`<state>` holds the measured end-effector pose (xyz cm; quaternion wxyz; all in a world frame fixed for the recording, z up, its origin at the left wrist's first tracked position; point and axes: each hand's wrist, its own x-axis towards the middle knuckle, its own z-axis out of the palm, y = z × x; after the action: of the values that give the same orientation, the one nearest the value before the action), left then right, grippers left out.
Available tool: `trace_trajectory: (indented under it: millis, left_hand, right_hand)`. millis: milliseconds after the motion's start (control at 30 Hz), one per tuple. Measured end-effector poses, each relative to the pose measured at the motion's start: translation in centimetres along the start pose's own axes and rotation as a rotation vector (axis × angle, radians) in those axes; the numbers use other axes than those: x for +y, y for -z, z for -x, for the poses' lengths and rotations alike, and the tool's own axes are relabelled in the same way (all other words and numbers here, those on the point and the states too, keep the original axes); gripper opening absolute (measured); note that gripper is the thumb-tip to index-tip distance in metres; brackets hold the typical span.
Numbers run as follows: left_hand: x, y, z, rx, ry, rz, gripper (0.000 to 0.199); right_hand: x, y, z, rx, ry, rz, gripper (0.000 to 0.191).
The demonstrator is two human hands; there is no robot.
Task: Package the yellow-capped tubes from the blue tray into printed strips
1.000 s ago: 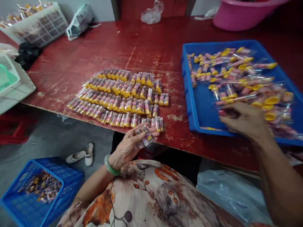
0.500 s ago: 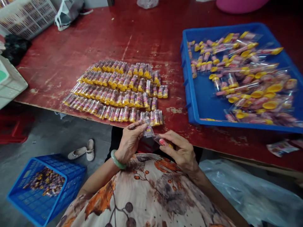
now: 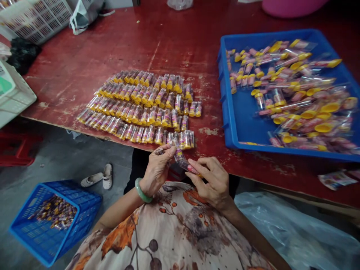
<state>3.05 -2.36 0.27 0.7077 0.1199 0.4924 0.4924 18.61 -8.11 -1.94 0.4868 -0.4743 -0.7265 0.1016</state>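
My left hand, with a green bangle at the wrist, pinches a clear plastic sleeve with coloured print. In the fingertips of my right hand is a small clear tube with pink contents; a bit of yellow shows at its covered end. The tube's clear end meets the lower end of the sleeve; I cannot tell how far it is inside. Just beyond my hands, several rows of printed tubes with yellow caps lie on the red table.
A blue tray of pink-and-yellow tubes stands at right. On the floor at left are a blue crate with more tubes and white shoes. A clear plastic bag lies below the table's right edge. A white basket stands far left.
My right hand has brought the tube slightly left and up against the sleeve. The sleeve in my left hand has tilted to line up with it. The view has shifted a little.
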Motion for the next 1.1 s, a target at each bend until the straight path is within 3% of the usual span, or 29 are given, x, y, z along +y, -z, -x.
trace_trajectory:
  millis: [267,467,567,667,767,933,1000,1100]
  left_hand:
    - [-0.4,-0.1,0.3,-0.029,-0.019,-0.004,0.04]
    - [-0.8,0.1,0.7,-0.098,-0.018,-0.078,0.038]
    - [-0.6,0.2,0.9,-0.157,0.007,-0.108,0.036]
    - [0.0,0.1,1.1,-0.159,0.017,-0.084,0.035]
    - [0.2,0.1,1.1,-0.166,0.036,-0.058,0.036]
    - [-0.2,0.5,0.8,-0.198,0.092,-0.062,0.034]
    - [-0.4,0.5,0.8,-0.204,0.093,-0.061,0.034]
    - [-0.5,0.3,1.2,-0.211,0.092,-0.07,0.034]
  right_hand:
    - [-0.7,-0.8,0.1,0.034,0.026,0.126,0.037]
    - [-1.1,-1.8,-0.1,0.066,-0.082,0.085,0.026]
    - [-1.1,-1.9,-0.5,0.086,-0.166,0.041,0.033]
    - [-0.9,-1.0,-1.1,-0.032,-0.242,-0.168,0.048]
    - [-0.8,0.3,-1.4,-0.128,-0.193,-0.291,0.045]
    - [-0.9,1.3,-1.0,-0.135,-0.053,-0.214,0.039]
    - [-0.9,1.0,-0.7,-0.101,-0.055,-0.209,0.038]
    - [-1.1,0.3,-0.3,0.05,-0.046,-0.159,0.038]
